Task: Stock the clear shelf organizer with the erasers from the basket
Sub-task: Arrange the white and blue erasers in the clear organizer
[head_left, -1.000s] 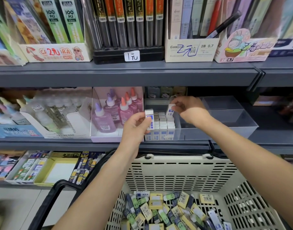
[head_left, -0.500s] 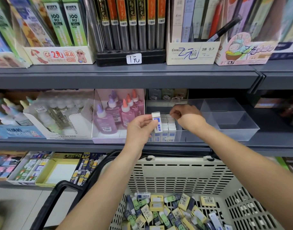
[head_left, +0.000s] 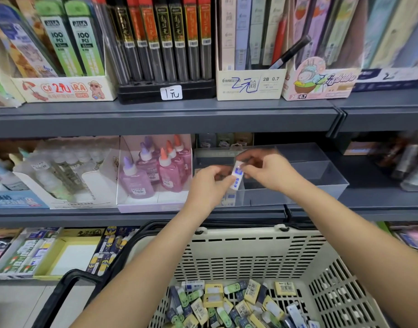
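- White, blue-labelled rectangular eraser (head_left: 236,175): frame centre, above clear plastic shelf organizer (head_left: 321,183).
- Left hand (head_left: 209,185) and right hand (head_left: 266,170): both pinch it, fingers curled.
- Perforated beige basket (head_left: 238,254): loose erasers (head_left: 227,301), lower frame.

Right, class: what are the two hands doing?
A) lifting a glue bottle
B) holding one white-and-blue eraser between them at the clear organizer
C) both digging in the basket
B: the left hand and right hand both grip the white-and-blue eraser in front of the clear organizer.
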`<state>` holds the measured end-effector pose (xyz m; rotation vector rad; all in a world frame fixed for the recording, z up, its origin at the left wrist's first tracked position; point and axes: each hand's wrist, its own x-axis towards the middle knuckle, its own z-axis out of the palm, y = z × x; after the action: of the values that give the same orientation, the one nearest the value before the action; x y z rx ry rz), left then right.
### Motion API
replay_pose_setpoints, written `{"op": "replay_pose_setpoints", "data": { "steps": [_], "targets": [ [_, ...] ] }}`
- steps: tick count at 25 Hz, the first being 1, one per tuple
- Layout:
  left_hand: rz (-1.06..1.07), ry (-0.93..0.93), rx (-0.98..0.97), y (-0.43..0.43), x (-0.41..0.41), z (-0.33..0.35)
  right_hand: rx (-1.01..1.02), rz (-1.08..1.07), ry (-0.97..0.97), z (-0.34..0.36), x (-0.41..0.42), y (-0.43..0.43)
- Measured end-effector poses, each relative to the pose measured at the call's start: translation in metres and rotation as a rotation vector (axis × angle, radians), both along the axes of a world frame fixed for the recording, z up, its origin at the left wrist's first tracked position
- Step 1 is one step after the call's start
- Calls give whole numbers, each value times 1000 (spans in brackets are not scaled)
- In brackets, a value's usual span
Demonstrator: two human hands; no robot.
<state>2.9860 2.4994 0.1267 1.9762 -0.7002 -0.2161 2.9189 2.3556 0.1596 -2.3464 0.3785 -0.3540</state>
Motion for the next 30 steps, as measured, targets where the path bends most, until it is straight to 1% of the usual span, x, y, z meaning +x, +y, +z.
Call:
{"op": "replay_pose_setpoints", "data": {
  "steps": [2,3,4,8,12,15,17,18,21,23,25,26,28,29,30],
  "targets": [
    [-42,-276,303,0,2,-7,-35,-121,-2,0,-1,-7],
    [-77,-364,415,2,3,-10,-72,-143,13,-1,-3,-8],
    [-110,-407,475,3,4,-13,-95,-148,25,-3,-4,-9],
    [-125,-481,463,6,8,-19,-110,-172,31,-4,-4,-7],
    [-109,-515,471,6,11,-21,-310,-118,47,2,-1,0],
    [-105,-526,471,5,13,-22,-410,-67,54,7,2,5],
    [-97,-517,465,6,13,-23,-484,-6,129,3,5,8],
    [-95,-509,464,6,12,-23,-471,18,192,-1,6,10],
    [-97,-486,454,5,12,-23,-314,53,332,-10,3,14],
    [-101,-486,436,6,12,-23,-268,78,370,-8,0,11],
    [-103,-497,420,9,11,-25,-244,54,378,-1,3,9],
    [-102,-499,409,12,10,-26,-157,-10,347,2,8,8],
    [-93,-480,361,17,9,-27,193,-169,295,10,22,9],
    [-87,-464,326,20,8,-28,353,-213,292,12,29,12],
    [-82,-454,291,23,7,-28,437,-231,312,15,35,14]
  ]
}}
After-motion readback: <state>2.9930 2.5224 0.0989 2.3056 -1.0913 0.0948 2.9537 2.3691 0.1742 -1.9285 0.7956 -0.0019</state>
